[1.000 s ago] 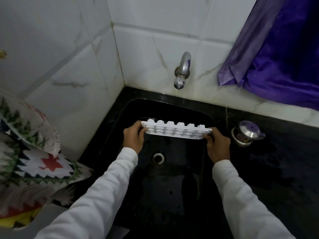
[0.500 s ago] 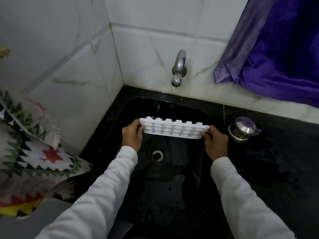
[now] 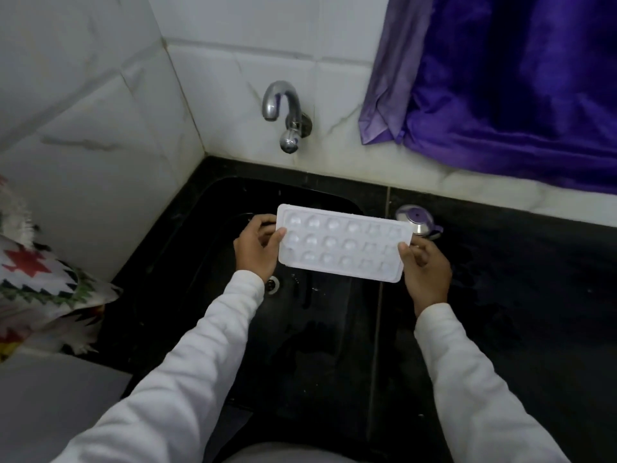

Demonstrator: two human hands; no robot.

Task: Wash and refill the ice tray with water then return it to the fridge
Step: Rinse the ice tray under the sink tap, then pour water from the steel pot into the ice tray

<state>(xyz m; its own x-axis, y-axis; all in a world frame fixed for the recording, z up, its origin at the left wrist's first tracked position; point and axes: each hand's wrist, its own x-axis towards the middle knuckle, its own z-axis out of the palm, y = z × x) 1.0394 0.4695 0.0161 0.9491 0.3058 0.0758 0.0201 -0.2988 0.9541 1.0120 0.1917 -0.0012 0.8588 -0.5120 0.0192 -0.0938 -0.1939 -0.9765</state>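
No writing is legible anywhere. At frame center, the left hand (image 3: pixel 257 248) pinches the white ice tray's (image 3: pixel 342 243) left end and the right hand (image 3: pixel 425 267) pinches its right end, holding it over the black sink (image 3: pixel 320 329) below the tap (image 3: pixel 283 115), 3 rows of cells facing the camera.
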